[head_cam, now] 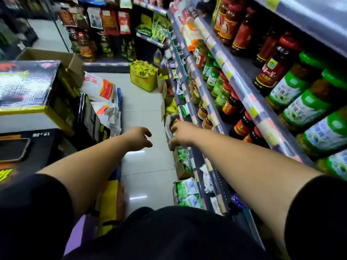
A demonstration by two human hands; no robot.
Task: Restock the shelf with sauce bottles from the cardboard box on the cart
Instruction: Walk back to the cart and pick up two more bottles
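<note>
White floor tiles (142, 102) between stacked boxes (30, 85) and shelves (242, 81) (jars); left hand (138, 138) released, right hand's (183, 133) grip unclear.

Small grocery shop aisle: tiered metal shelving (242, 85) with price tags along the edges is running down the right, holding rows of sauce bottles (244, 32) and green-lidded jars (298, 81). Open stock cartons (144, 76) and white sacks (99, 87) are sitting on the tiled floor (142, 117).
</note>
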